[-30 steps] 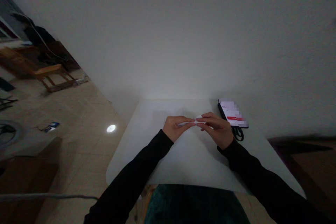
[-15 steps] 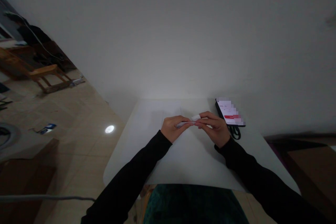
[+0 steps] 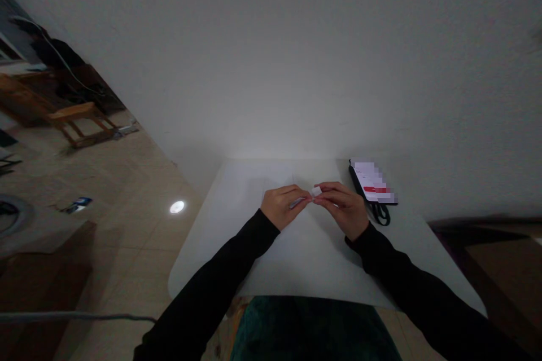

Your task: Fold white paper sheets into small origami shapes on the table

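Observation:
A narrow white paper strip (image 3: 301, 201) is pinched between the fingertips of both hands, above the white tabletop (image 3: 305, 259). A small white folded bit (image 3: 316, 191) stands up at the strip's right part, by my right fingers. My left hand (image 3: 283, 207) holds the strip's left part, and my right hand (image 3: 342, 208) grips the other part. Much of the strip is hidden by my fingers. Both sleeves are black.
A dark phone-like device (image 3: 372, 181) with a pixelated white and red face lies at the table's far right, beside a black cable (image 3: 381, 214). A white wall (image 3: 271, 67) rises behind the table. A wooden stool (image 3: 80, 118) stands on the tiled floor at left.
My hands have drawn closer together, and less of the strip shows between them. The small white folded bit now sits lower, between my fingertips.

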`<state>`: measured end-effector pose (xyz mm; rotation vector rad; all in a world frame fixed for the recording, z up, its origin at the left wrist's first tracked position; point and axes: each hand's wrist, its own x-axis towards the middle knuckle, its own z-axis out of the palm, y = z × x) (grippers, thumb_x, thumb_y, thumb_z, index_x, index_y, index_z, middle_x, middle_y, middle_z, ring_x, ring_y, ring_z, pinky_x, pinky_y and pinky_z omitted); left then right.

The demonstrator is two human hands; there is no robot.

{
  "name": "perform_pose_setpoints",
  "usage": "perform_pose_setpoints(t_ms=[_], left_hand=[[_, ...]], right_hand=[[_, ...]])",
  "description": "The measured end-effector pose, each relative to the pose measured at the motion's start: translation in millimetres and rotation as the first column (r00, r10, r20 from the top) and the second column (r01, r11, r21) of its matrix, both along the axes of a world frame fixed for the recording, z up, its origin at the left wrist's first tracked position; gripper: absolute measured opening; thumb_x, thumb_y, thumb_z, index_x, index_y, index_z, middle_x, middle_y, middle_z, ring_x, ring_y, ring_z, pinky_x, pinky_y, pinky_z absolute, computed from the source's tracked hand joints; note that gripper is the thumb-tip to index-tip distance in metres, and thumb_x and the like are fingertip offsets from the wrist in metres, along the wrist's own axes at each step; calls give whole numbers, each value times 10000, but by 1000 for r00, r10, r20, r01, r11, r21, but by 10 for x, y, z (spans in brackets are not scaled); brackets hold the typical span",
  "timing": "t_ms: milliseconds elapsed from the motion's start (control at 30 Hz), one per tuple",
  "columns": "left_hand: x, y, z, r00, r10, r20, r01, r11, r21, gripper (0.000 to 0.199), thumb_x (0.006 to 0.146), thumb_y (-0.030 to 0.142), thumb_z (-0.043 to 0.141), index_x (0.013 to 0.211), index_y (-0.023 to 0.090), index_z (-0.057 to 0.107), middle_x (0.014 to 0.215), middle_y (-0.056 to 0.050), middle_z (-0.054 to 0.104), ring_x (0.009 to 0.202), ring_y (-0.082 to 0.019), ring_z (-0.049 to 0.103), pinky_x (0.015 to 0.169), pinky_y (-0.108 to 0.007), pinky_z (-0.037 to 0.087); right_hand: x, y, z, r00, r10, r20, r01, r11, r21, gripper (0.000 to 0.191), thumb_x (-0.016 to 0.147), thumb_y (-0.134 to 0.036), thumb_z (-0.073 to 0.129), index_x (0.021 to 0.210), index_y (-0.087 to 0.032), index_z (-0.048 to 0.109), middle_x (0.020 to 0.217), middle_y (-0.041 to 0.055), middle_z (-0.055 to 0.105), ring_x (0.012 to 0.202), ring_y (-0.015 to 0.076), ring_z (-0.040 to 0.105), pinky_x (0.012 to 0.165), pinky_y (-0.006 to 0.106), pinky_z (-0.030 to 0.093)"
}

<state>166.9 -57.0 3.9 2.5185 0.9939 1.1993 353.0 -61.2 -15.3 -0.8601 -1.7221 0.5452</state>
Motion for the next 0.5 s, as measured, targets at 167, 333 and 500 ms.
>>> perform_pose_setpoints(t_ms=[167, 333, 500], left_hand=[[-10, 41, 35, 1000, -1, 4, 1, 1000, -7, 149, 821, 295, 556, 854, 211, 674, 869, -48, 654, 828, -150, 599, 759, -297, 488], [-58, 109, 36, 997, 25, 72, -24, 1000, -17, 81, 766, 290, 626, 781, 230, 678, 1034, -57, 593, 992, -184, 535, 838, -370, 451], [-43, 81, 55, 989, 41, 145, -41, 999, -2, 135, 758, 274, 636, 884, 228, 644, 1156, -67, 550, 1091, -200, 497, 927, -409, 404]], right_hand=[[4, 20, -24, 999, -2, -46, 3, 1000, 21, 50, 750, -250, 662, 766, -254, 709, 1056, 46, 621, 990, 203, 596, 900, 401, 487], [-21, 33, -101, 981, 18, -195, -64, 971, -232, 107, 687, -315, 710, 737, -221, 706, 1098, 66, 623, 968, 225, 623, 846, 377, 523], [-39, 61, -124, 938, -6, -346, -135, 915, -381, 191, 618, -350, 749, 720, -192, 711, 894, 56, 694, 790, 209, 661, 769, 392, 566]])
